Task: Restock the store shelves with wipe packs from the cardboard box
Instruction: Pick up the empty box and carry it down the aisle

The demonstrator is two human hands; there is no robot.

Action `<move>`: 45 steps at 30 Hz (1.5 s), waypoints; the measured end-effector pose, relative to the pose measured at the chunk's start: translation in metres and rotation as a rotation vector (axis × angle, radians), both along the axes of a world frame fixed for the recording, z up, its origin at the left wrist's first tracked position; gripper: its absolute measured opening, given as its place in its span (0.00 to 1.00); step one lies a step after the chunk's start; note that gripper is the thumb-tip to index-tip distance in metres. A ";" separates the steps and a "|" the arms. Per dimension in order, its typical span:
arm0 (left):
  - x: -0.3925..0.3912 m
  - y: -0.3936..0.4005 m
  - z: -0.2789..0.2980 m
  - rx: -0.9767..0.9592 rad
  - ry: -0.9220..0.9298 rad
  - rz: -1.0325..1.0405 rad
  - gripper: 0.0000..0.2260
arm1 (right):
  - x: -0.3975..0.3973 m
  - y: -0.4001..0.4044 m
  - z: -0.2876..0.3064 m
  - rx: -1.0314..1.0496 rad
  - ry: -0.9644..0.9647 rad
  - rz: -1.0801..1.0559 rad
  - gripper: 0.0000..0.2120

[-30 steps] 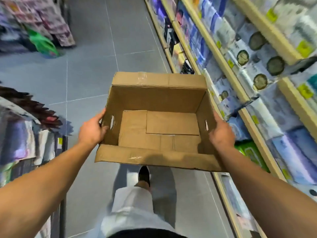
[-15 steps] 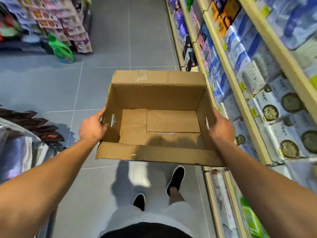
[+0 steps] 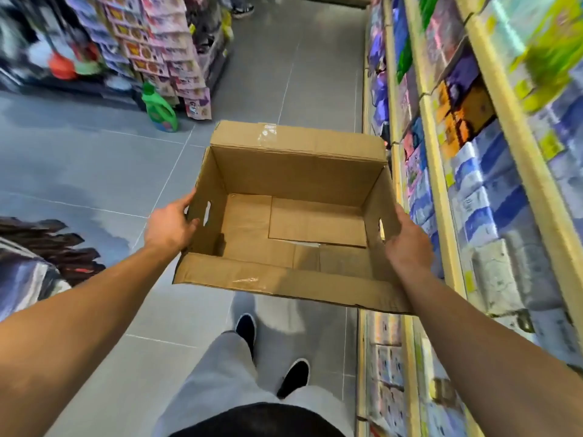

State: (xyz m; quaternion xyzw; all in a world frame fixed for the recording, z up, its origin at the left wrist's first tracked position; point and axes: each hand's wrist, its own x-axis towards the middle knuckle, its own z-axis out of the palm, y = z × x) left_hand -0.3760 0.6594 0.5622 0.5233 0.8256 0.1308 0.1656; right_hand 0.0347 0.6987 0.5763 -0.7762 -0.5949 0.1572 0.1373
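— Where's the box?

— I have one cardboard box [image 3: 293,216] between my two hands, long axis running across me, open side up. Left hand [image 3: 170,228] grips its left wall, right hand [image 3: 407,244] its right wall.

— Wipe packs inside?

— None; I see only bare bottom. The stocked shelves [image 3: 441,216] run along my right, nearer the right hand.

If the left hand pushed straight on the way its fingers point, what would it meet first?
The left hand grips the left wall of the empty brown cardboard box, fingers pointing rightward against it. It would press that wall first. The right hand holds the opposite wall.
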 end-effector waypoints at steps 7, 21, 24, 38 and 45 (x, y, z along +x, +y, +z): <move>-0.029 0.129 -0.006 -0.008 0.000 0.041 0.28 | -0.030 0.142 -0.004 -0.035 -0.034 -0.008 0.35; -0.092 0.414 0.019 -0.007 0.022 -0.014 0.27 | -0.090 0.396 0.019 0.000 -0.001 -0.100 0.39; -0.083 0.476 0.021 0.005 0.025 -0.043 0.27 | -0.088 0.448 0.014 0.007 -0.009 -0.112 0.37; -0.032 0.745 0.041 0.049 0.115 -0.072 0.26 | -0.038 0.729 0.027 -0.013 0.000 -0.110 0.32; -0.069 0.899 0.012 0.055 0.040 -0.065 0.28 | -0.062 0.886 0.017 -0.031 -0.008 -0.078 0.33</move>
